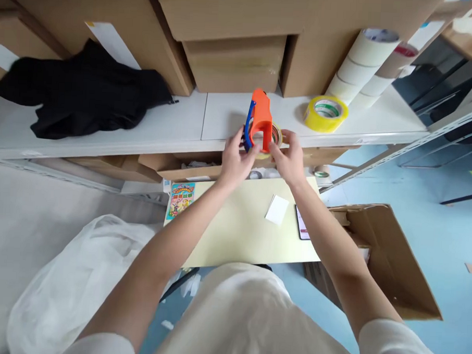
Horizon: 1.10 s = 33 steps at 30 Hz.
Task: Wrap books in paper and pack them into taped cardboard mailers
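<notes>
Head view: both hands on an orange tape dispenser [261, 120] at the white shelf's [144, 131] front edge.
Left hand [235, 160] curls around its blue side; right hand [288, 159] pinches the loaded tape roll [276, 134]. Yellow tape roll [326, 113] lies nearby, right of the dispenser.

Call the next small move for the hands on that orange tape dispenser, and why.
Probably seat the roll: the left hand steadies the orange tape dispenser at its blue side, while the right hand pinches the tape roll mounted in it. Both are raised in front of the white shelf. I'd judge a small push or turn of the roll with the right hand fits best.
</notes>
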Each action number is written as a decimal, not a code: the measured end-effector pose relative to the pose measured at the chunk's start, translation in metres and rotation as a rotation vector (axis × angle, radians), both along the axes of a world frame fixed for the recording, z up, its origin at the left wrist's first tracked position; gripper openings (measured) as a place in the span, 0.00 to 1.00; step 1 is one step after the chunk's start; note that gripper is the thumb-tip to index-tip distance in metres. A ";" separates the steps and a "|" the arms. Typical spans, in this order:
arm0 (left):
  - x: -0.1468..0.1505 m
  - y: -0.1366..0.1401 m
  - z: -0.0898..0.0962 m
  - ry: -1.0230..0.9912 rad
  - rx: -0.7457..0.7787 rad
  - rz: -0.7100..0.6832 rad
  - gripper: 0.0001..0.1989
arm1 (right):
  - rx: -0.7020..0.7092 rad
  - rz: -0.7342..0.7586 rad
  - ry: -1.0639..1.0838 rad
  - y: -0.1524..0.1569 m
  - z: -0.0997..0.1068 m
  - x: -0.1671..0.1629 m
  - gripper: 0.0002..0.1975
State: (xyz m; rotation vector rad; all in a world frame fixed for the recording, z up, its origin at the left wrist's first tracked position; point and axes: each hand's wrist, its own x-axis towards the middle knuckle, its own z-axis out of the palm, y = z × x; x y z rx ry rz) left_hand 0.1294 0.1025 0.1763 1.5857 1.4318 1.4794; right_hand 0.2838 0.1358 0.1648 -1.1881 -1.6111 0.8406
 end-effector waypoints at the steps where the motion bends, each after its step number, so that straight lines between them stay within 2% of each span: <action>1: 0.006 -0.026 -0.007 -0.017 -0.020 0.008 0.31 | 0.001 -0.011 -0.008 -0.029 -0.005 0.007 0.29; 4: 0.024 -0.098 -0.050 -0.080 -0.172 -0.007 0.31 | -0.068 -0.069 -0.040 -0.110 -0.040 0.024 0.32; 7: 0.039 -0.146 -0.118 -0.155 -0.358 -0.007 0.29 | -0.269 -0.064 -0.090 -0.164 -0.104 0.033 0.31; 9: 0.046 -0.164 -0.162 -0.177 -0.520 -0.004 0.28 | -0.401 -0.057 -0.125 -0.186 -0.148 0.039 0.30; 11: 0.051 -0.177 -0.196 -0.202 -0.637 -0.019 0.27 | -0.486 -0.032 -0.168 -0.199 -0.182 0.046 0.30; 14: 0.054 -0.189 -0.228 -0.220 -0.737 -0.014 0.26 | -0.558 0.028 -0.210 -0.211 -0.212 0.056 0.31; 17: 0.055 -0.195 -0.243 -0.213 -0.767 0.001 0.26 | -0.582 0.066 -0.236 -0.216 -0.226 0.060 0.31; 24: 0.059 -0.199 -0.265 -0.209 -0.795 0.025 0.27 | -0.582 0.028 -0.301 -0.218 -0.246 0.061 0.31; 28: 0.059 -0.196 -0.268 -0.165 -0.804 -0.014 0.28 | -0.576 0.022 -0.299 -0.216 -0.253 0.064 0.31; 33: 0.054 -0.194 -0.262 -0.078 -0.846 -0.063 0.28 | -0.640 0.057 -0.309 -0.217 -0.256 0.067 0.34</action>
